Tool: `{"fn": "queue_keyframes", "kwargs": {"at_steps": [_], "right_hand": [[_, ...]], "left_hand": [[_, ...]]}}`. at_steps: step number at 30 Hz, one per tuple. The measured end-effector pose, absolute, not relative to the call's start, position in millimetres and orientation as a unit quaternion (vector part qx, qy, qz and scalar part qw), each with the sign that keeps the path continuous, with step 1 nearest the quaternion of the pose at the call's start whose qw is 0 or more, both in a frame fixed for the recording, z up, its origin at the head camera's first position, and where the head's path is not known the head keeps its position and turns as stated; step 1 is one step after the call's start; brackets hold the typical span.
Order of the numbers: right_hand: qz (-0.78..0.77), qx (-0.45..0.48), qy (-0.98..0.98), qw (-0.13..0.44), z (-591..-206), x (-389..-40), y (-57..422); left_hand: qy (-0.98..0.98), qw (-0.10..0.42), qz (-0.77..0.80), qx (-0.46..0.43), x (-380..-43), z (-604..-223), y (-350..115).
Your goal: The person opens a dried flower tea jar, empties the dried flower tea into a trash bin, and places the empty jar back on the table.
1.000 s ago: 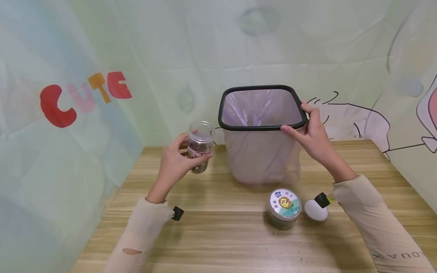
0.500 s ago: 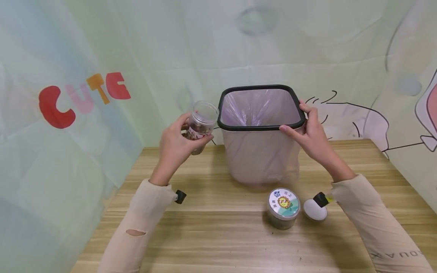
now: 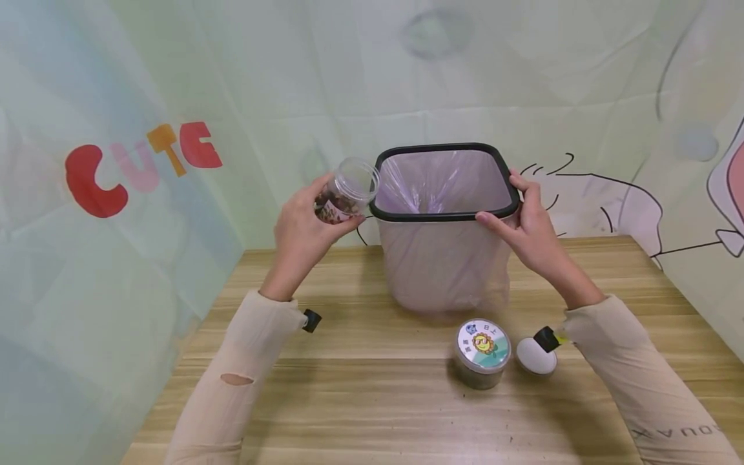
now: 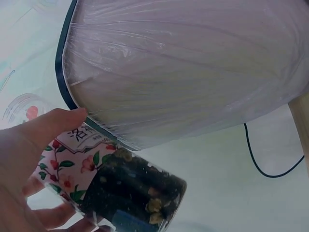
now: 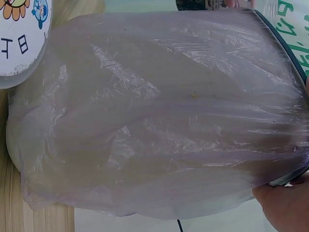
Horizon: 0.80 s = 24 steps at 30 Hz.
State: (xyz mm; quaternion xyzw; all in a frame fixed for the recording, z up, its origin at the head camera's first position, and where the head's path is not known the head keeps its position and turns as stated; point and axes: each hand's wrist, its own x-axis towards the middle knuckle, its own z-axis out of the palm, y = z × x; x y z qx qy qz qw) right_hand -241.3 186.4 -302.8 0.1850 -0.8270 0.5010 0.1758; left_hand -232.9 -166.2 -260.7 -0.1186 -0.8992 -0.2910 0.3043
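Observation:
My left hand (image 3: 303,227) grips a clear plastic jar (image 3: 344,197) at the left side of the bin. The jar has no lid on and is tilted, its mouth by the bin's left rim. In the left wrist view its pink floral label and dark dried contents (image 4: 140,188) show. A bin (image 3: 444,265) with a black rim and a thin translucent liner stands upright on the table. With thumb in front and fingers behind, my right hand (image 3: 536,236) holds the bin's right rim corner. The right wrist view shows mostly the lined bin wall.
A round container (image 3: 484,355) with a sunflower picture on its lid stands in front of the bin. Beside it lies a white round lid (image 3: 536,357). Small dark crumbs dot the wooden table (image 3: 372,400). A printed cloth (image 3: 279,84) hangs behind and at the left.
My left hand has raised the jar from beside the bin up to its rim and tipped its mouth to the right. The right hand and bin stay nearly where they were.

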Motion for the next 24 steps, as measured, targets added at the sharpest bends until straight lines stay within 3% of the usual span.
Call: {"fn": "queue_keyframes", "kwargs": {"at_steps": [24], "right_hand": [[0.511,0.189,-0.820,0.174,-304.0,-241.1,186.7]], "left_hand": [[-0.893,0.349,-0.261,-0.112,-250.0,-235.9,-143.6]]}}
